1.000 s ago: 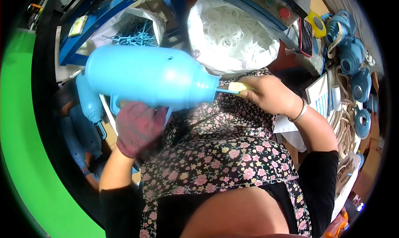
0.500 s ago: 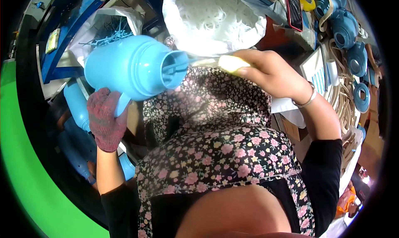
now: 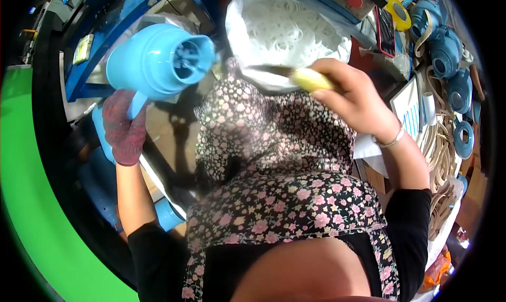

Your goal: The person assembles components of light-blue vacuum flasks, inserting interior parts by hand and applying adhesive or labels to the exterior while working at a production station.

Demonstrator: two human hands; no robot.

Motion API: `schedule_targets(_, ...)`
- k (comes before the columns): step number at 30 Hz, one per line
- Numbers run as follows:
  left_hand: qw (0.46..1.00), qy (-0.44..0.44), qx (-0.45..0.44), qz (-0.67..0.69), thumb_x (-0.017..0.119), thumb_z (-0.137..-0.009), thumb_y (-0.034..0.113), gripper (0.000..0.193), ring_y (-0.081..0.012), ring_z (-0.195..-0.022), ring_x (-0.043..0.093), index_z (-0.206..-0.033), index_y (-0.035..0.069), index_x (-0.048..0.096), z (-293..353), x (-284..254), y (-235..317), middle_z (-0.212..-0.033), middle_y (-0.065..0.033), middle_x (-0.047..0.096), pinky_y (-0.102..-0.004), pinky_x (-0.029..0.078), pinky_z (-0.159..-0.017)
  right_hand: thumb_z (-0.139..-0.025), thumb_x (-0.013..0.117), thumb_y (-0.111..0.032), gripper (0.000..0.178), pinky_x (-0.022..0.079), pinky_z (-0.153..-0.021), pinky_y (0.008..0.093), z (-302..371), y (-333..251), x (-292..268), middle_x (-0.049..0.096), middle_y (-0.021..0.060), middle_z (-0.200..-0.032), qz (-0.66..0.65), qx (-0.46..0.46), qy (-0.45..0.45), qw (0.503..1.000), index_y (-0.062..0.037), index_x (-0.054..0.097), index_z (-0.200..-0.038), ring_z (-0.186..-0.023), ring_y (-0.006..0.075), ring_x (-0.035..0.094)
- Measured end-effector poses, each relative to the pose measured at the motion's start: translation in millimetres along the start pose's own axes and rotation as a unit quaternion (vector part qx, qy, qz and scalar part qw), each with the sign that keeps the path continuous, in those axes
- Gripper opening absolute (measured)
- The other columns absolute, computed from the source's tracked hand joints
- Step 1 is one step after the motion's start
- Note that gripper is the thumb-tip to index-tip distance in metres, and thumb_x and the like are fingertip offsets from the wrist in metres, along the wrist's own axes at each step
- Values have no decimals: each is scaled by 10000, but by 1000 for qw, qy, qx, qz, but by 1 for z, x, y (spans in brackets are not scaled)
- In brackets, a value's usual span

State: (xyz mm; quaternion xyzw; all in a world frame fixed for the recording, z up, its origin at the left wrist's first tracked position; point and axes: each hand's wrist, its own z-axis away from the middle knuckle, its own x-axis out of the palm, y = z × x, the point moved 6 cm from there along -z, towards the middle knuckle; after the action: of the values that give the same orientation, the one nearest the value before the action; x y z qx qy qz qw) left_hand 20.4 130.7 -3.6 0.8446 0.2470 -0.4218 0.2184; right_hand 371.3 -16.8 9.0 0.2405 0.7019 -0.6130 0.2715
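Observation:
My left hand (image 3: 125,128), in a dark red knitted glove, is closed around the side handle of a light blue plastic jug-shaped shell (image 3: 138,64). The shell lies tilted on its side in the air, its wide mouth facing right. Small blue pieces, blurred, show inside that mouth. In my bare right hand (image 3: 354,97), which wears a bracelet, is a knife (image 3: 312,80) with a yellow handle. Its blurred blade points left toward the shell, apart from it, in front of a white bag (image 3: 235,34) full of translucent rings.
A blue metal frame (image 3: 79,85) stands at the left, beside a bright green surface (image 3: 21,170). More blue plastic parts (image 3: 445,51) and beige strips (image 3: 437,151) lie along the right. A red-edged phone (image 3: 385,33) and yellow tape roll (image 3: 399,14) sit at the upper right.
The knife blade has come out of the shell's mouth and moved right with my right hand. My left hand has shifted the shell up and left, its mouth now turned more toward me.

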Motion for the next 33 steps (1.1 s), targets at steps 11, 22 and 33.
schedule_targets(11, 999, -36, 29, 29, 777, -709, 84, 360, -312, -1020, 579, -1041, 69, 639, -35, 6, -14, -1052, -116, 632, -413, 452, -899, -793, 616, -140, 265, 545, -644, 338, -73, -35, 18, 640, 32, -829, 306, -159, 16, 939, -197, 682, -1044, -767, 200, 656)
schedule_targets(22, 907, 155, -308, 240, 716, -791, 26, 392, -215, -1056, 571, -1164, 37, 595, -8, -6, -85, -1168, -103, 596, -344, 466, -926, -812, 586, -94, 364, 468, -958, 373, -79, 219, 71, 628, 133, -1163, 290, 128, -34, 948, -104, 631, -1174, -1082, 289, 595)
schedule_targets(33, 702, 452, -361, 416, 591, -931, 180, 425, -314, -1207, 506, -1313, 13, 506, 0, -113, -5, -1350, -171, 514, -463, 435, -1016, -729, 749, -334, 329, 496, -799, 416, -90, 226, 89, 679, 162, -938, 213, 287, -65, 932, -42, 687, -868, -911, 297, 647)
